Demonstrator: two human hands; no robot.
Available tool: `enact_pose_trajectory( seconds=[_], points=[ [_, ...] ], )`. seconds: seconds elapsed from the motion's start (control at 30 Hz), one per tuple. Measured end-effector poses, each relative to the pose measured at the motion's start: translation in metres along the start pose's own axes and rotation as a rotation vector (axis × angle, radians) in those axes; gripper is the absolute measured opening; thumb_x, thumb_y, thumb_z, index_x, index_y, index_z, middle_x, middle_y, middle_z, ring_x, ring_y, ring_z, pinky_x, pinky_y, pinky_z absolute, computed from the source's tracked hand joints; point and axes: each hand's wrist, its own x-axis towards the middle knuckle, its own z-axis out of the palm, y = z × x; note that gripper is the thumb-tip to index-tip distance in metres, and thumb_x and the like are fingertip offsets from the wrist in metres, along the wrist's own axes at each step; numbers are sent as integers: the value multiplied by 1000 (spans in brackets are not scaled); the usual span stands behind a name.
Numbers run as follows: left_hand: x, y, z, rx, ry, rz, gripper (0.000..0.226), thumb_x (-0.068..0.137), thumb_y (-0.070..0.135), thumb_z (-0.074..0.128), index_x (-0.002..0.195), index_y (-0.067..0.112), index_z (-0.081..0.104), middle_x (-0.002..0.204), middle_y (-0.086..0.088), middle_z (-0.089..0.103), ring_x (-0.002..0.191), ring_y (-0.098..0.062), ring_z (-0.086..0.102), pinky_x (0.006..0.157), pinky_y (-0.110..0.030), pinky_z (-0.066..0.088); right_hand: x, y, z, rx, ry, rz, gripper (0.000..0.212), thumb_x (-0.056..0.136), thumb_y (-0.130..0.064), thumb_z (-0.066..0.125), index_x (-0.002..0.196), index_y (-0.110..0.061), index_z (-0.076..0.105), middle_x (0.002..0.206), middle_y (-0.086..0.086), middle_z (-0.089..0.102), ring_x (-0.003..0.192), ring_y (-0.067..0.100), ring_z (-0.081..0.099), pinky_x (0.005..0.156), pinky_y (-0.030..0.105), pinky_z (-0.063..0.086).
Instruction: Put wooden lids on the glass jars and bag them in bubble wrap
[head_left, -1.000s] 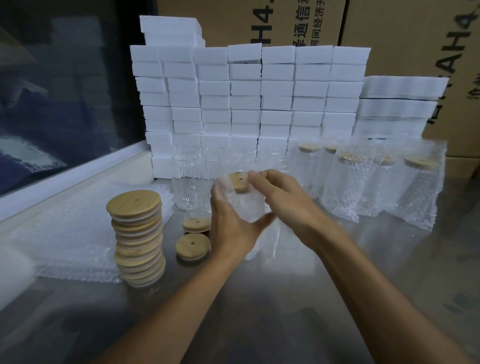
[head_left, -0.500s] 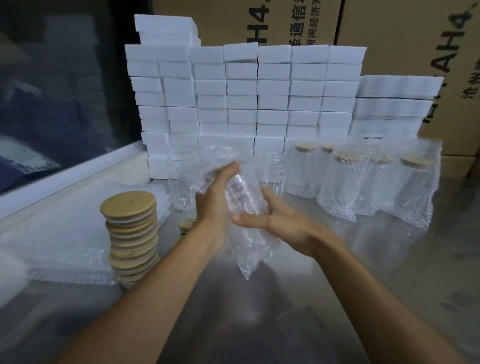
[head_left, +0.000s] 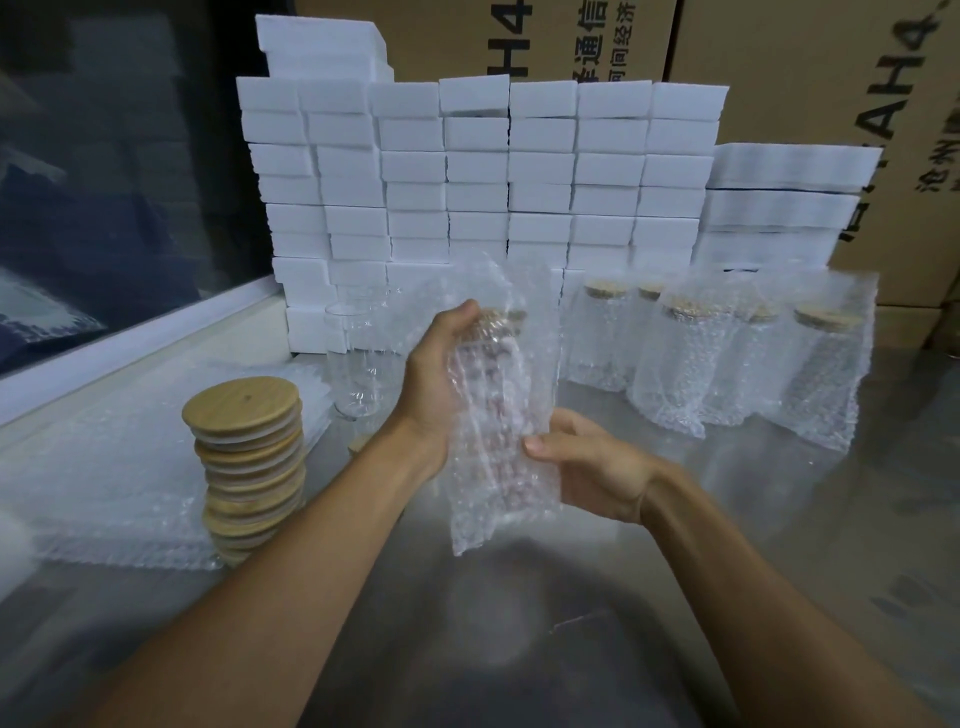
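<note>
A lidded glass jar sits inside a bubble wrap bag (head_left: 498, 415), held above the steel table (head_left: 519, 649). My left hand (head_left: 436, 379) grips the bagged jar from the left near its wooden lid (head_left: 498, 316). My right hand (head_left: 587, 467) holds the lower right side of the bag, thumb on the wrap. A tall stack of wooden lids (head_left: 247, 457) stands at the left. Bare glass jars (head_left: 358, 358) stand behind my left hand. Several bagged, lidded jars (head_left: 727, 358) stand in a row at the right.
A flat pile of bubble wrap bags (head_left: 104, 478) lies at the left beside the lid stack. White boxes (head_left: 478, 176) are stacked like a wall at the back, with cardboard cartons (head_left: 810, 78) behind them. A window ledge (head_left: 130, 343) runs along the left.
The bag has been drawn up over the jar, and the jar now sits deeper in it. My right hand dropped from the jar's top to the bag's lower side.
</note>
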Motion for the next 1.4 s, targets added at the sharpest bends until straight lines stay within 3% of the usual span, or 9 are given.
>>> enact_pose_trajectory(
  seconds=[0.1,0.27,0.47,0.57,0.63,0.77,0.87,1.1,1.4],
  points=[
    [2,-5,8,165,101,-86,57,78,64,60,105,17,75,104,-9,74,95,-26,70,88,-41,54,4,10,-2,28,28,-31,59,68,-23,83,123,-11,66,126,18,69,115,32,67,96,42,56],
    [5,-21,12,368,318,14,43,92,52,55,88,10,62,79,-2,60,73,-20,56,74,-37,46,7,25,-12,96,205,-97,57,64,-18,83,118,-7,68,114,16,74,103,30,72,84,36,59],
    [-9,-66,-2,559,268,48,5,90,31,64,86,29,66,85,11,65,75,1,59,64,-14,42,8,42,-31,27,725,-203,26,75,-13,83,99,-8,74,91,10,77,85,29,74,67,31,59],
    [-15,-90,-14,745,233,3,3,85,23,67,85,27,67,77,15,63,67,6,56,61,-4,39,7,48,-44,-178,1001,-210,60,68,-30,90,121,-16,63,107,-1,74,96,17,72,84,33,57],
    [-17,-100,-19,812,200,-33,11,83,19,68,85,29,65,77,15,63,69,-4,58,70,-14,47,6,53,-51,-257,1110,-214,74,66,-39,91,127,-22,52,115,-8,66,102,9,65,89,30,51],
    [-15,-104,-23,891,157,-58,14,79,20,67,85,33,64,77,14,64,69,-4,58,77,-28,53,16,60,-63,-365,1251,-280,71,69,-43,89,120,-28,43,104,-20,56,88,-11,58,71,4,41],
    [-13,-107,-25,900,136,-56,14,78,20,67,83,32,64,74,14,64,66,-2,56,80,-30,53,28,60,-72,-456,1365,-256,71,67,-50,87,115,-30,38,108,-7,56,95,13,55,83,23,41],
    [-13,-106,-23,822,152,-94,19,63,41,60,81,36,61,67,25,63,65,-2,58,79,-33,55,52,52,-95,-513,1450,-185,86,65,-59,80,128,-16,42,123,6,61,114,32,60,98,47,50],
    [-12,-107,-22,821,165,-98,27,62,47,58,86,36,60,71,29,64,65,-1,60,79,-36,55,74,42,-98,-672,1486,-164,81,78,-44,81,135,-2,43,130,15,52,118,36,53,97,47,46]
  ],
)
